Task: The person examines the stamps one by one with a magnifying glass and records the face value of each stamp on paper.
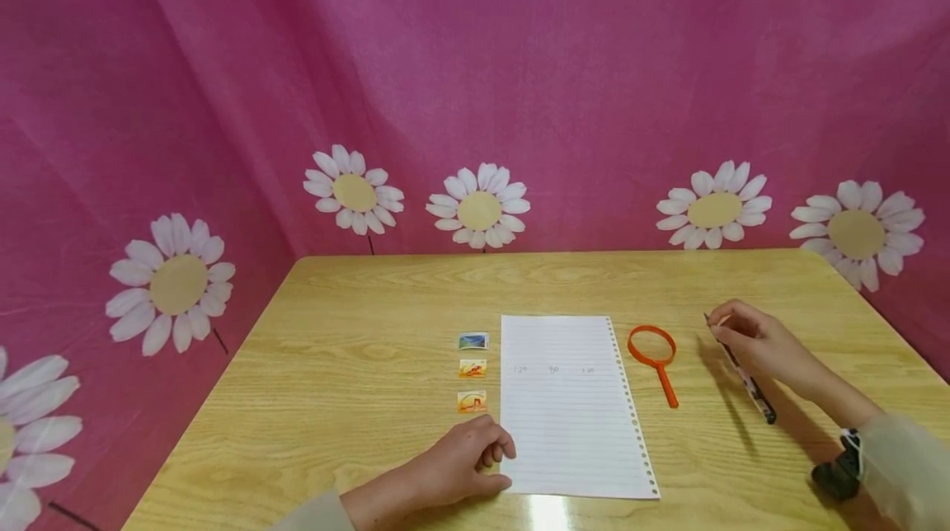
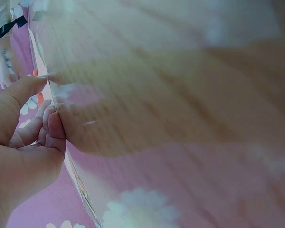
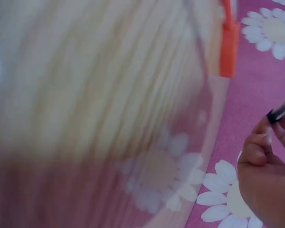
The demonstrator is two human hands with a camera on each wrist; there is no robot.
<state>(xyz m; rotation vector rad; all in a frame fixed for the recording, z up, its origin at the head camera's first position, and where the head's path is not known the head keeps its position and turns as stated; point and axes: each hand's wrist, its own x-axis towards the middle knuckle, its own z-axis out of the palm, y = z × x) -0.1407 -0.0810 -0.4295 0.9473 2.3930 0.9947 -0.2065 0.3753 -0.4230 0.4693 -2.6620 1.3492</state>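
A lined sheet of paper (image 1: 571, 440) with punched holes along its right side lies on the table; faint handwritten numbers, seemingly 120, 80 and 120, run across it. My left hand (image 1: 471, 457) rests on the table at the sheet's left edge, its fingertips touching the paper and its fingers loosely bent. To the right of the sheet, my right hand (image 1: 764, 350) pinches a slim dark-patterned pen (image 1: 751, 382) above the table, thin end pointing up and left. In the right wrist view, part of the pen (image 3: 281, 111) shows between thumb and fingers.
An orange magnifying glass (image 1: 668, 387) lies between the sheet and my right hand. Left of the paper, three small stamp-like pictures, one blue (image 1: 473, 341) and two orange-yellow (image 1: 472, 368), form a column. A pink flowered cloth (image 1: 579, 102) hangs behind the wooden table (image 1: 334, 382).
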